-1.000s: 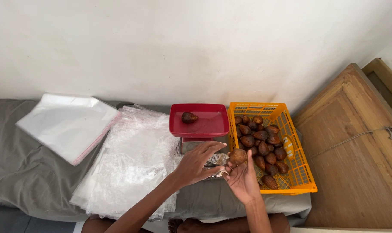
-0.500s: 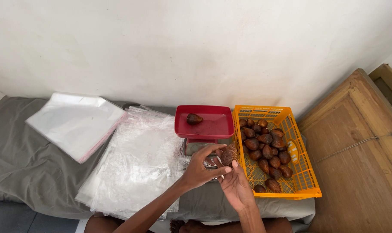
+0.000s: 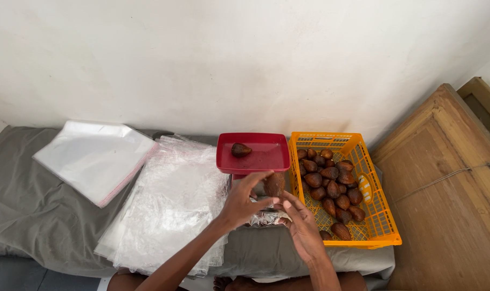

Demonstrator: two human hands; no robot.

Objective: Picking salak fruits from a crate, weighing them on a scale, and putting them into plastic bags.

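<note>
The left hand [image 3: 240, 202] pinches a brown scaly fruit [image 3: 274, 184] between thumb and fingers, just in front of the red scale tray [image 3: 266, 160]. The right hand [image 3: 304, 226] hovers just beside it with fingers spread, gripping nothing. A second fruit [image 3: 240, 150] lies on the tray. Right of the tray stands an orange basket [image 3: 382, 215] of similar fruits; left of the tray lie clear plastic bags [image 3: 164, 205].

Our left hand [image 3: 244, 202] raised, fingertips curled in a pinching grip, our right hand [image 3: 304, 229] just beside it, palm up, fingers spread loosely, both forearms reaching in from the near edge
</note>
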